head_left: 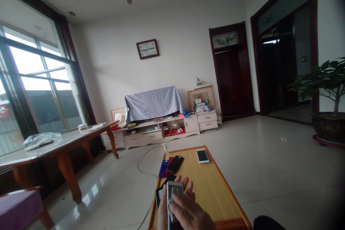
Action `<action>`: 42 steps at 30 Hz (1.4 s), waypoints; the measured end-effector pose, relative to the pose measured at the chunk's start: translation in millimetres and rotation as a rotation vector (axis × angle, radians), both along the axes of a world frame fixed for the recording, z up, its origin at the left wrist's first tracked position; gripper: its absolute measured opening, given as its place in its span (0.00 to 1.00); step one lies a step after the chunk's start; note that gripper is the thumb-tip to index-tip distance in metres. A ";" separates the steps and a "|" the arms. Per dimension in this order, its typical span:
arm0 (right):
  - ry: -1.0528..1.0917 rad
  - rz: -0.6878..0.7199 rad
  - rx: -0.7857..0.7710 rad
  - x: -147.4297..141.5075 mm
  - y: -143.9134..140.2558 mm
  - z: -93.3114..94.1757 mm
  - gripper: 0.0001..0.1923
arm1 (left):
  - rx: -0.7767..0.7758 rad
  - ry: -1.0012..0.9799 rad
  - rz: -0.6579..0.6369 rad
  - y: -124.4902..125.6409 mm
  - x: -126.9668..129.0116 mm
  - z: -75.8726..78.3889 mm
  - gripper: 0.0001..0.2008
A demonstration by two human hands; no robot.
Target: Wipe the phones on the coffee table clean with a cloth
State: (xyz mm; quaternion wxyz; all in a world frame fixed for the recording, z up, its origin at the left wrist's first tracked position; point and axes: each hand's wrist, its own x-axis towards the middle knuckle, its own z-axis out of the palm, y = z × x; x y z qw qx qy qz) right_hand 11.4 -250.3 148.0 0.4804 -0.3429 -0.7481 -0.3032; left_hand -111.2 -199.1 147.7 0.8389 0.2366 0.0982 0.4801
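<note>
So both hands are down at the bottom of the frame over the near end of the low wooden table (pixel 212 190). The left hand (pixel 180 190) sits behind a grey phone (pixel 172 196), fingers spread and wrapped up around it, so that grip is clamped on the phone, which stands upright on its long edge. The right hand (pixel 190 214) lies over the front of it with fingers curled onto its face, also closed on it. Just past the hands, on the left side of the table, there's a dark phone (pixel 175 164) lying over a purple one (pixel 163 169), and a white phone (pixel 202 156) at the far end, well apart from the rest. Beyond that, a little clear bottle (pixel 164 148) stands on the floor, near a cable (pixel 142 167).
</note>
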 end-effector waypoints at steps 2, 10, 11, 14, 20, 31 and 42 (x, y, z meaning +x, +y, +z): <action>-0.003 -0.035 -0.060 5.9 0.9 11.7 0.25 | 0.002 0.000 -0.044 -3.8 5.1 0.0 0.25; -0.099 0.051 -0.021 -1.3 -15.5 -7.8 0.14 | 0.052 -0.023 0.072 -6.1 -14.1 32.1 0.28; -0.100 0.065 -0.031 -1.8 -16.7 -6.0 0.14 | 0.055 -0.012 0.082 -7.8 -14.1 35.8 0.29; -0.061 0.079 -0.087 0.0 -16.2 12.6 0.21 | 0.050 0.030 0.067 -15.5 -6.7 39.5 0.31; -0.018 -0.008 -0.138 8.0 -10.7 28.1 0.26 | 0.115 0.067 0.068 -20.5 -0.9 29.6 0.33; -0.124 -0.046 0.103 12.5 -1.6 4.2 0.20 | 0.169 -0.050 -0.123 -0.5 -8.5 8.1 0.27; -0.125 -0.099 0.219 3.9 1.9 -3.8 0.12 | 0.144 -0.041 -0.161 9.8 -12.1 -1.2 0.27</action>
